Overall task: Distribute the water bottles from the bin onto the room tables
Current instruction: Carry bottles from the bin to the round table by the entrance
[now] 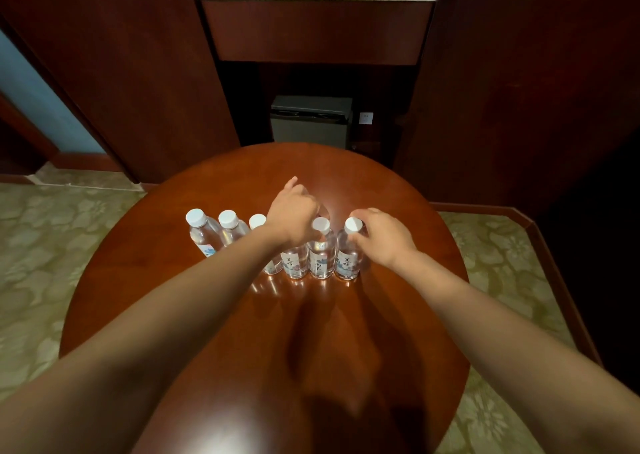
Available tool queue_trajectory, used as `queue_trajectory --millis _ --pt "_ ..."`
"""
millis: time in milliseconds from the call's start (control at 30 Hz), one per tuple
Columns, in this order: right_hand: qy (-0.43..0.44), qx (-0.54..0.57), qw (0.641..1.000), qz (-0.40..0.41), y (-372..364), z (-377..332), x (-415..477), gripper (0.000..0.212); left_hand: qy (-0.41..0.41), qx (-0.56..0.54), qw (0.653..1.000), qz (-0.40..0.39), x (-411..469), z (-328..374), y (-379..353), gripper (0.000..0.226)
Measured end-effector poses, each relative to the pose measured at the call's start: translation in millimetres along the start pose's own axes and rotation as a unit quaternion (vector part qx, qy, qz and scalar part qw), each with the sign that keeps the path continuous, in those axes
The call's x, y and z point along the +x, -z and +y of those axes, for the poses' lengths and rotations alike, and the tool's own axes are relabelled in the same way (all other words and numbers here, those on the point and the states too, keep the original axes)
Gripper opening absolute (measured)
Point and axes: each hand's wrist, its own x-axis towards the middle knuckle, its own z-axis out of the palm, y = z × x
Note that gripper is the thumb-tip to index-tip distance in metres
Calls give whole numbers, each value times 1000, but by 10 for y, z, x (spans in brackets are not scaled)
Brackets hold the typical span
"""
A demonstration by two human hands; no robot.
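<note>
Six water bottles (322,259) stand close-packed in a row across the middle of the round table (408,218). The right hand (384,239) pinches the end bottle (348,263) by its cap. The left hand (294,214) curls over another's top, its grip hidden. A sideways tug could knock neighbours over and roll them off the edge.

We logged six upright white-capped water bottles (321,256) in one row on a round wooden table (166,280), our left hand (294,214) curled over the top of the fourth bottle (295,263) from the left, our right hand (381,235) pinching the cap of the rightmost bottle (347,263), a grey fridge (310,124) beyond.
</note>
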Motion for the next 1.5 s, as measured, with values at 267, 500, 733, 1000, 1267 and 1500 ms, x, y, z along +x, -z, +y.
queue_trajectory --millis 267,500,733,1000,1267,1500 --pt "-6 20 1000 2 8 -36 -47 23 27 -22 999 -7 -25 27 4 34" --pt "-20 27 999 9 8 -37 -115 38 42 -22 998 -46 -93 90 68 51" --pt "-26 58 998 -23 -38 -81 -306 77 56 -56 997 -4 -425 197 48 76" --pt "1 13 1000 19 -98 -112 -831 95 104 -95 989 49 -1146 389 -122 94" --pt "2 -56 998 -36 -284 -264 -1322 105 158 -94 983 -1 -1695 549 -316 105" --pt "49 -82 990 -105 -426 -420 -1461 109 222 -100 969 -50 -2115 570 -346 107"
